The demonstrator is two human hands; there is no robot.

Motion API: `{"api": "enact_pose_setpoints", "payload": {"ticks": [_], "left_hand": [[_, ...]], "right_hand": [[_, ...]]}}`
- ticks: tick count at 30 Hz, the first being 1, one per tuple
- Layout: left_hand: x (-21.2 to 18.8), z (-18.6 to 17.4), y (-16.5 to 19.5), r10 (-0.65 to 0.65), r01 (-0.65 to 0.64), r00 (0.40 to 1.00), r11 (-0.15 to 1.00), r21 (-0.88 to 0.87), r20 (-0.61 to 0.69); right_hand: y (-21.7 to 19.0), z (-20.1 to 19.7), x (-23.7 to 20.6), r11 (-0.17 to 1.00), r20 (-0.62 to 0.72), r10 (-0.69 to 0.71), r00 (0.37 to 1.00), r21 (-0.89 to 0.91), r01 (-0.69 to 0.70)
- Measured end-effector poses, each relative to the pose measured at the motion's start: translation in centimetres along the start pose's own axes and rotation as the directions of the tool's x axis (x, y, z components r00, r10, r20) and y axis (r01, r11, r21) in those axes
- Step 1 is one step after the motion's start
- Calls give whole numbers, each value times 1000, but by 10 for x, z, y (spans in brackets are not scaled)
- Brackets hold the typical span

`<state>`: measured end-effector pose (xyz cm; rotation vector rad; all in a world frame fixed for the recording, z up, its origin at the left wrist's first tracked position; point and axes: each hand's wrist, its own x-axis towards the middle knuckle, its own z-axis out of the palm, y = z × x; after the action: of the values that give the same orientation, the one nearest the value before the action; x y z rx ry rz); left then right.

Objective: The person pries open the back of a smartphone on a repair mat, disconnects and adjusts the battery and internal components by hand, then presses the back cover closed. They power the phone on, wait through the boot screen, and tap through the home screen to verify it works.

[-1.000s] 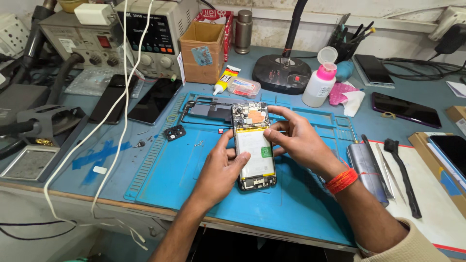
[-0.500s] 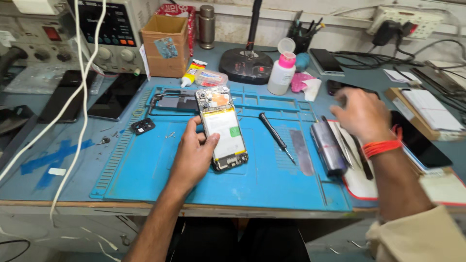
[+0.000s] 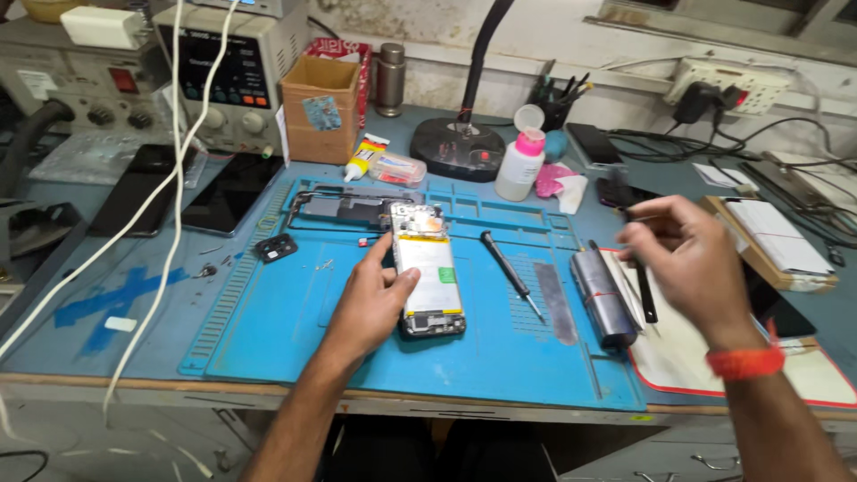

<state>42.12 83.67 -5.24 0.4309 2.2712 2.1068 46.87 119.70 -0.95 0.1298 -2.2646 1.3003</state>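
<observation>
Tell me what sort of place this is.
Most likely a phone repair bench. An opened phone lies on a blue work mat under the left hand, a screwdriver beside it, and a bench power supply stands behind.

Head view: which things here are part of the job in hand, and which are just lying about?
In hand:
opened phone, steadied by left hand
thin dark tool, pinched by right hand
blue mat

Lying about:
screwdriver
cardboard box
white bottle
glue tube
</observation>
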Motion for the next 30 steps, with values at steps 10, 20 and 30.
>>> {"api": "enact_pose_setpoints", "payload": {"ticks": [10,20,30], "left_hand": [[7,-9,-4,-48,37,998,959,-282,-34],[10,-9,-8,-50,37,998,966,-257,-45],[9,-10,-12,-116,72,987,941,-331,-115]], "right_hand": [[-69,87,-44,891,471,-323,821,-140,431],[-82,105,-42,787,474,-484,736,-132,603],[-78,110,-54,742,386,-538,750,-206,638]]}}
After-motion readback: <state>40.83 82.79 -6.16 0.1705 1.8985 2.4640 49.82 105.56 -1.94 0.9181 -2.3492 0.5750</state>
